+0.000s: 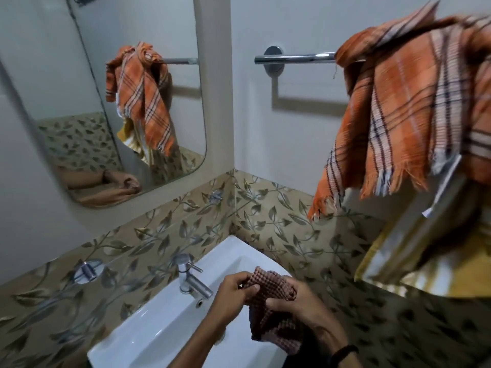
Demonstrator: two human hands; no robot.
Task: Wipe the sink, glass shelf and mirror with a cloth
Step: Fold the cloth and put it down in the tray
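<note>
Both hands, the left hand (230, 294) and the right hand (297, 304), pinch a checked cloth (268, 290) with curled fingers above the white sink (159, 330), just beside the tap (190, 278).

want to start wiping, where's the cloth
Head view, low centre-right: left hand and right hand grip the cloth over the sink, right of the tap.
</note>
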